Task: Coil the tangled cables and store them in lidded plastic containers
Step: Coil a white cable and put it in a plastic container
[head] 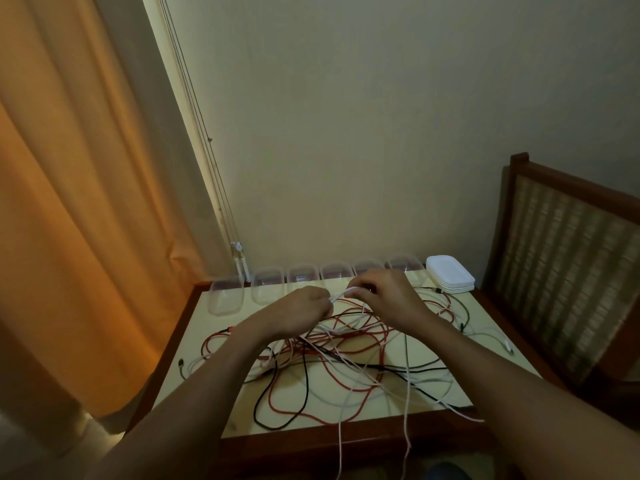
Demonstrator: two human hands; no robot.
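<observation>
Both hands are working one strand. The left hand [306,311] is curling its fingers round a white cable [348,291]; the right hand [389,292] is pinching the same cable just beside it, knuckles up. A short stretch is running between the two holds, with the hands close together and lifted a little off the tabletop.

Far left of the grip, an orange curtain [69,202] is hanging in long folds, filling that whole side.

Behind the grip, a plain pale wall [363,116] is rising. Thin blind cords [204,133] are running down the window edge, above and left of the hands.

Right of the grip, a wooden chair [568,258] with a woven back is standing close against the table's side.

Under the grip, a pale-topped table [495,367] with a dark wood rim is carrying everything.

Directly below the hands and nearer to the person, tangled cables [332,355] are sprawling, red, black and white strands crossing over one another. The held cable is dropping from the grip into this heap. A few white strands are trailing off the near edge.

Just beyond the grip, six clear containers [268,285] are sitting open-topped in a row along the far edge.

Beyond and right of the grip, a stack of white lids [449,278] is resting at the row's end.
</observation>
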